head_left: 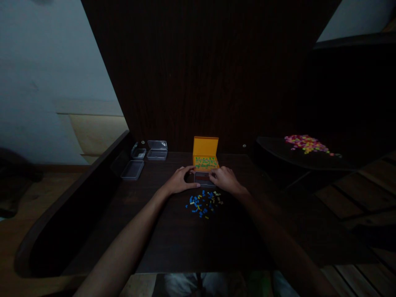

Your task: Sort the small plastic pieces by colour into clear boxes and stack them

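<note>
A small clear plastic box (202, 177) with something dark reddish inside sits in front of an open yellow-orange case (206, 146). The thumb and fingers of my left hand (179, 180) span the left side of the clear box and grip it. Over the box's right part, my right hand (225, 178) has its fingertips pinched together; whatever they hold is too small to make out. Green pieces (206, 162) cover the lower half of the yellow case. Loose blue and yellow pieces (202, 204) lie scattered on the dark table just below both hands.
An open clear box (157, 154), a smaller clear box (139, 154) and a shallow clear tray (132, 170) stand at the back left. A pile of pink, yellow and purple pieces (307, 144) lies on a dark ledge at right. A raised wooden side (77, 198) borders the table's left.
</note>
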A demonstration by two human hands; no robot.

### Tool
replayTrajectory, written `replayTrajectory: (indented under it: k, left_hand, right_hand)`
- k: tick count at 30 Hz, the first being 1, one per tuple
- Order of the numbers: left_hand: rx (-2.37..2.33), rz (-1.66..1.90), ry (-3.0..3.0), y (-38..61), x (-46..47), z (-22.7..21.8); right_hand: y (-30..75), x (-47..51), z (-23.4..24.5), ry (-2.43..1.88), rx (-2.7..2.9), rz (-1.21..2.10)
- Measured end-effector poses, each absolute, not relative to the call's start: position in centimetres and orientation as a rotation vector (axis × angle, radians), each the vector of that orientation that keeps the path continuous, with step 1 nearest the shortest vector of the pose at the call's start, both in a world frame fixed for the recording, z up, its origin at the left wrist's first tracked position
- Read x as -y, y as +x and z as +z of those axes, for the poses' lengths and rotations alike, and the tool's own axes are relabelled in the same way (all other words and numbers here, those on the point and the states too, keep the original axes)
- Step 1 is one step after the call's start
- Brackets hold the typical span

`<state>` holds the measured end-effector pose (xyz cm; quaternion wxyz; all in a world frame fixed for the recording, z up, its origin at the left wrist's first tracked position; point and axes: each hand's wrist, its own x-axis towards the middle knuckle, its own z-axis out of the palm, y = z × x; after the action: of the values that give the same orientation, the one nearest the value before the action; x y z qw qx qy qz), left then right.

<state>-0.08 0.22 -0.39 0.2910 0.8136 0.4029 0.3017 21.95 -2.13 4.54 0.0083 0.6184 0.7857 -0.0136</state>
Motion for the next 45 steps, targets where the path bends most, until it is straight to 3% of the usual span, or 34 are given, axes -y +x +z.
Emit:
replayTrajectory:
  k: [30,33,38,45]
  left_hand:
    - [-1.133,0.747,2.188,-0.1,-0.1,0.0]
    - [-1.14,0.747,2.181,-0.1,0.0,0.1]
    - [-1.119,0.755,2.196,-0.1,-0.1,-0.1]
    - [-1.132,0.757,2.213,-0.1,-0.1,0.1]
  right_hand:
    - [23.3,3.0,4.9,1.93,-2.542,-0.183]
    - [23.4,3.3,5.2,1.887,-2.684,-0.312]
    - [22.7,4.6,5.5,1.468,-2.854,-0.685]
    - [21.0,5.4,4.8,1.428,-2.799,-0.471]
